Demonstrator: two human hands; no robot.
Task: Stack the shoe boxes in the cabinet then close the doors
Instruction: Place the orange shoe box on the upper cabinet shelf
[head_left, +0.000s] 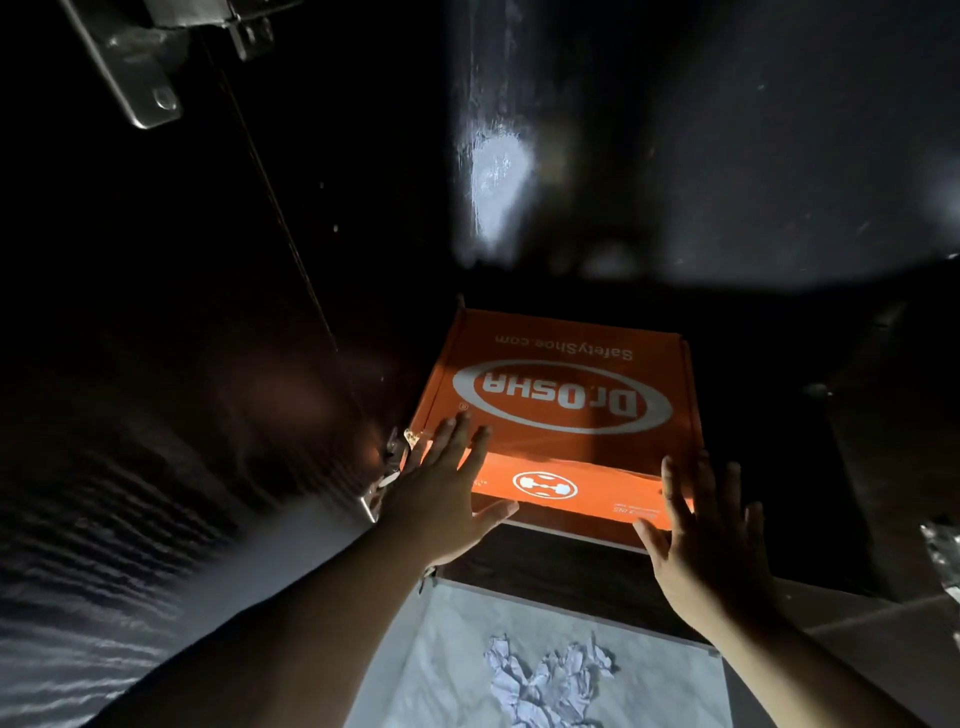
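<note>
Dark cabinet (675, 156) interior, door hinge up left. Orange shoe box (561, 395) sits inside, near front edge. Left hand (441, 493) and right hand (711, 540) at its front corners, fingers spread flat. Step: seating box. Next, probably push deeper.

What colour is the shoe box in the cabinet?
Orange, with white lettering and a white oval logo on the shoe box; the head view shows it.

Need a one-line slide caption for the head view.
Both open hands, left and right, push an orange shoe box into the dark cabinet.
</note>
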